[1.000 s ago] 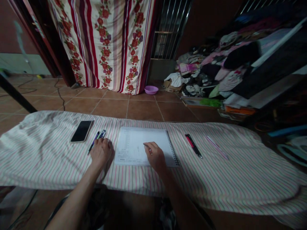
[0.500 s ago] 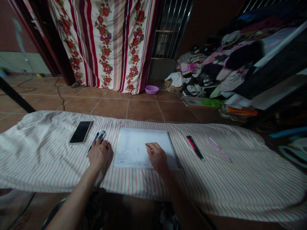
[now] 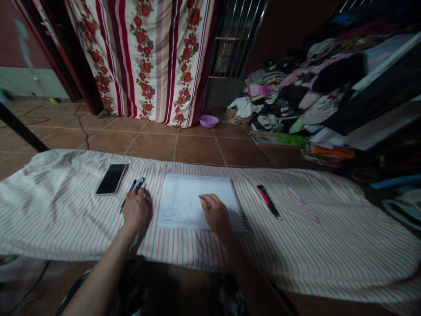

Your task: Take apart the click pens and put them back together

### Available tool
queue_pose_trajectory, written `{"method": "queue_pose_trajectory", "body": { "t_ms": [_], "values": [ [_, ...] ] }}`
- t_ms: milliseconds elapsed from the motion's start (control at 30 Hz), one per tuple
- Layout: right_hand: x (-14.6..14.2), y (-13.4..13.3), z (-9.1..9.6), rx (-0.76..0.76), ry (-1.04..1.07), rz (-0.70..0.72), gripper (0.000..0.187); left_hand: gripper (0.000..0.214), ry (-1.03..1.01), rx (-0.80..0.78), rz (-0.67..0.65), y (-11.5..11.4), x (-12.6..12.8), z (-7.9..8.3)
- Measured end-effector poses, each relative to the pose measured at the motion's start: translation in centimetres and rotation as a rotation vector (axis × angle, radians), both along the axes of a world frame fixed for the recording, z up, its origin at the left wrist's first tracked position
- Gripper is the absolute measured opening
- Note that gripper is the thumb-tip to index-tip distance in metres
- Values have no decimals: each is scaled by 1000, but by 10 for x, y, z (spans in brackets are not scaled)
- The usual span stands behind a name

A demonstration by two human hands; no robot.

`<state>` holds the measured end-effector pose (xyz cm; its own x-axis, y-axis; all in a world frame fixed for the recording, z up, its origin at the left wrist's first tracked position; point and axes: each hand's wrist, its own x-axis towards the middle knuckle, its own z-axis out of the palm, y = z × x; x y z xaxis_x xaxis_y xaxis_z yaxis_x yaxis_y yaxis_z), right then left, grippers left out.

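Observation:
My left hand [image 3: 135, 207] rests on the cloth left of the notebook, its fingers bent down over a small group of pens [image 3: 133, 185] and closed on at least one. The lower parts of these pens are partly hidden under the hand. A white spiral notebook [image 3: 187, 186] lies flat, its wire binding to the right, with printed text along its left side and faint marks on the page. My right hand [image 3: 215, 213] lies on its lower right part, fingers curled in and thumb against them. Whatever is in that pinch cannot be made out.
A phone [image 3: 112, 179] lies left of the pens. Right of the notebook are a red and black pair of pens [image 3: 269, 202] and a pink-white pen [image 3: 302, 204]. Striped cloth [image 3: 197, 250] covers the low surface. Beyond are a purple basin [image 3: 208, 121], a curtain [image 3: 158, 57] and heaped clothes [image 3: 296, 87].
My left hand's fingers have shifted slightly over the pens. The right hand keeps its place on the notebook. The whole view has tilted a little.

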<state>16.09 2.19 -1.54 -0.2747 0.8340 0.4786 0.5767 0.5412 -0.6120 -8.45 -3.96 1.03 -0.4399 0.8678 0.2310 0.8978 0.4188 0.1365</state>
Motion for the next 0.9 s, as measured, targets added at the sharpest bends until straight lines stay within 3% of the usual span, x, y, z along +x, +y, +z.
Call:
{"method": "queue_pose_trajectory", "body": {
  "t_ms": [133,200,267,333,533,700,900],
  "values": [
    [0,0,1,8,0,0,23,42,-63,6,24,3,0,3],
    [1,-1,2,7,-3,-7,23,44,-213,70,34,5,-2,5],
    [2,-1,2,5,-6,-18,23,45,-532,181,82,8,-5,6],
    [3,0,2,1,-5,-20,23,44,-994,297,165,13,-6,7],
    [3,0,2,-22,25,-7,24,24,-1482,308,132,20,8,13],
    [0,-1,4,-46,53,5,24,17,-1770,333,32,22,25,20],
    [-5,-6,10,-130,111,34,22,15,-1917,337,1,28,43,19]
  ]
}}
